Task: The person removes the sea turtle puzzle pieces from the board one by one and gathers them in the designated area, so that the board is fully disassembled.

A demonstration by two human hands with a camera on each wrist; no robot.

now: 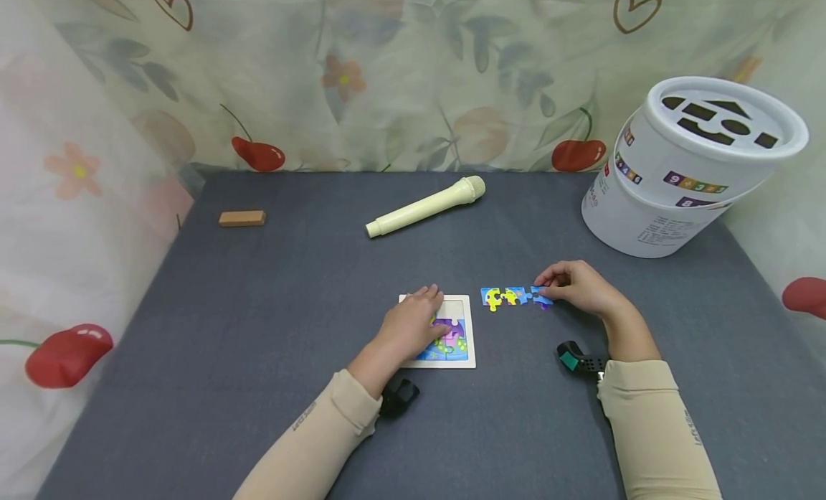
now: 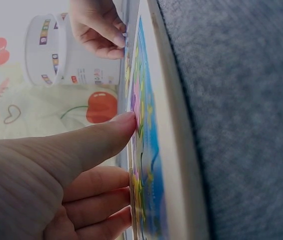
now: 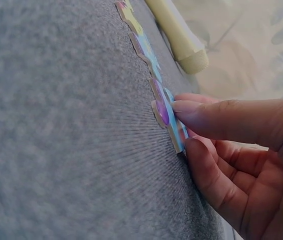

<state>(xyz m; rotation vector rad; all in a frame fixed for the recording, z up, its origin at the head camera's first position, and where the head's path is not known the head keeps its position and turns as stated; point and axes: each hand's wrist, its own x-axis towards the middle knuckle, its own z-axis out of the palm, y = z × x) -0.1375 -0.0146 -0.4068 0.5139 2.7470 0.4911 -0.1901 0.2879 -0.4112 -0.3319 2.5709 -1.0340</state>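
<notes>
A jigsaw board (image 1: 472,346) with a pale frame lies flat on the table, its lower part filled with colourful pieces. My left hand (image 1: 405,326) rests across its left side, thumb touching the pieces and fingers extended; it hides part of the picture. To the right of the board, a short row of loose puzzle pieces (image 1: 493,298) lies on the cloth. My right hand (image 1: 581,290) pinches the rightmost puzzle piece (image 3: 162,107), blue and purple, between thumb and fingers. That piece sits low at the table surface, close by its neighbour in the row.
A cream toy microphone (image 1: 426,207) lies behind the pieces. At the back right stands a large white bucket (image 1: 671,191) with shaped holes in its lid. A small wooden block (image 1: 241,219) is at the far left. Floral curtain (image 1: 413,77) borders the dark table (image 1: 258,306).
</notes>
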